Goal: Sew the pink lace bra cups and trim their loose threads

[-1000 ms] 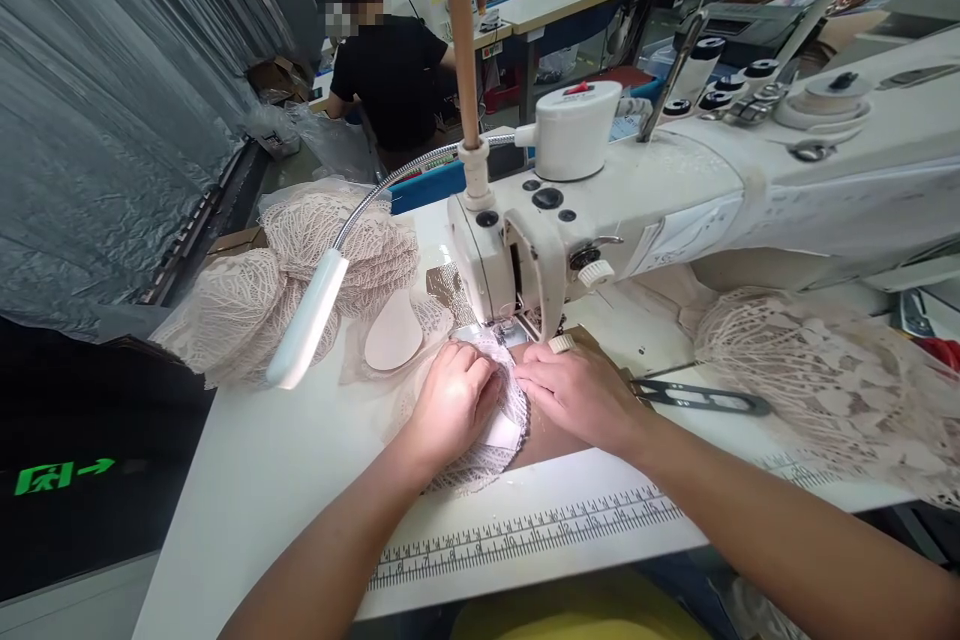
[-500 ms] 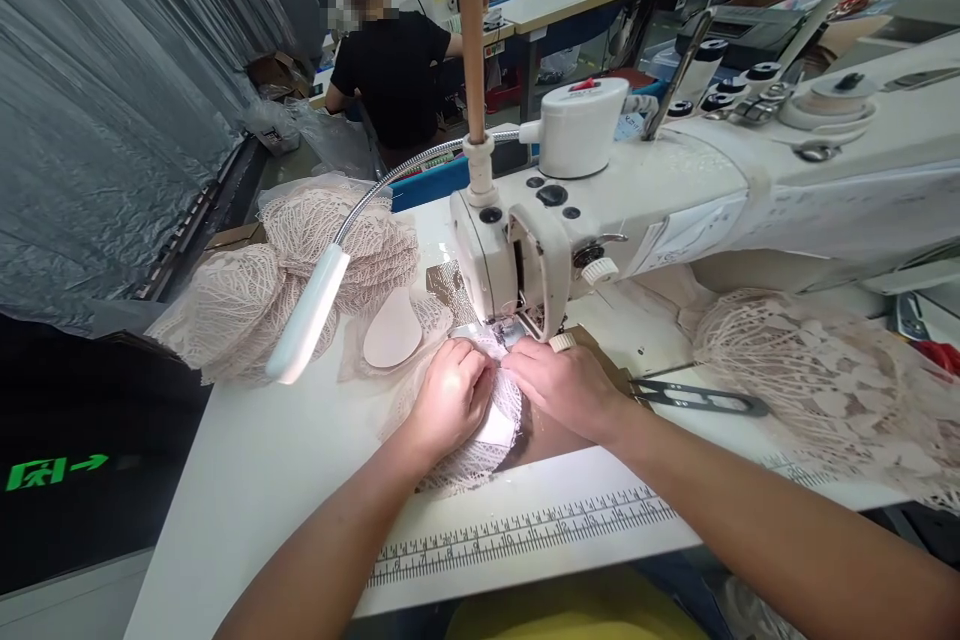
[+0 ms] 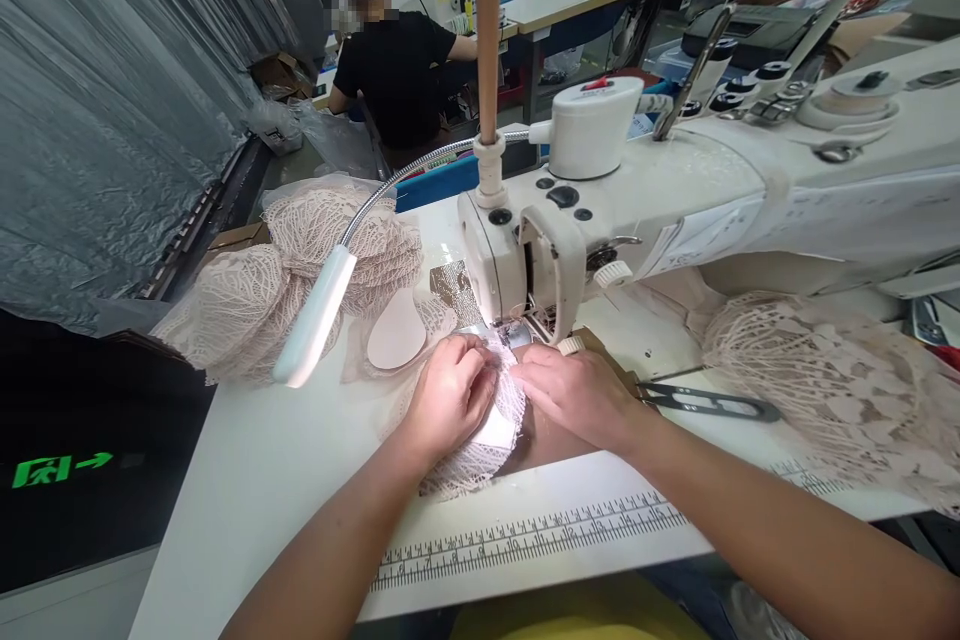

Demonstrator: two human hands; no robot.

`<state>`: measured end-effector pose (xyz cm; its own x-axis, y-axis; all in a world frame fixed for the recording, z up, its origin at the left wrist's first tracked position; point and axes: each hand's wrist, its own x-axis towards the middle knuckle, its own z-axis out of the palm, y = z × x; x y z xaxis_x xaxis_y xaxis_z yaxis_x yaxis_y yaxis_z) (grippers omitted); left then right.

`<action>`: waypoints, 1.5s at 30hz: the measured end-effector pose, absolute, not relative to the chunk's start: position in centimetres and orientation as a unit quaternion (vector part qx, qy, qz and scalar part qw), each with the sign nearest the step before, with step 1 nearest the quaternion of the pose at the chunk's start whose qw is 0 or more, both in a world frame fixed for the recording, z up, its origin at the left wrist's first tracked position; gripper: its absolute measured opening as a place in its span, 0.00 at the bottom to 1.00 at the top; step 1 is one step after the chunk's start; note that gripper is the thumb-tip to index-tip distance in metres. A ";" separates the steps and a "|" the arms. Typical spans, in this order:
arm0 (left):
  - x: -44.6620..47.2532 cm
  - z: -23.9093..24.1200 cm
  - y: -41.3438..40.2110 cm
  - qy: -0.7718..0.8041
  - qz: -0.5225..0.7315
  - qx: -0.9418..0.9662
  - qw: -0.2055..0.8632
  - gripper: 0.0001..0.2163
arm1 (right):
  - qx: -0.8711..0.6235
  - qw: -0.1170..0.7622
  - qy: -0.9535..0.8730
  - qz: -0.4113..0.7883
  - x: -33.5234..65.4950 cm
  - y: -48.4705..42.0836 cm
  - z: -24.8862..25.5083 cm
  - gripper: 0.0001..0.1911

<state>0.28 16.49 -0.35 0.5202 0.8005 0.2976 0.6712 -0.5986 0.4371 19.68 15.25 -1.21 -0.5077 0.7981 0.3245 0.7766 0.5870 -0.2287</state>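
A beige lace piece with a white inner panel lies under the presser foot end of a white sewing machine. My left hand rests on the piece's left part, fingers curled and pressed together on the fabric just in front of the needle area. With bent fingers, my right hand grips the right edge of the lace close to the foot. Both thumbs point inward, and the fingertips are partly hidden. A dark thread snip lies right of my right hand.
Stacked lace pieces and a smooth teardrop-shaped pad lie at left. A lamp on a bent neck hangs over them. More lace is heaped at right. A printed ruler runs along the table's front. A co-worker sits beyond.
The whole view has shifted slightly, with the machine appearing farther right. My right fingertips are a little farther from the presser foot, toward me. Both hands stay on the lace.
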 end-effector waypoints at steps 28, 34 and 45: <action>-0.9 1.6 14.8 0.458 0.305 0.500 0.669 0.16 | -0.438 0.302 -0.730 0.428 19.3 14.5 0.8 0.09; -1.1 0.8 14.8 0.456 0.320 0.458 0.692 0.14 | -0.462 0.290 -0.724 0.422 19.0 14.4 1.0 0.07; -1.3 0.9 14.6 0.437 0.338 0.455 0.698 0.14 | -0.444 0.297 -0.697 0.479 19.0 14.9 0.8 0.09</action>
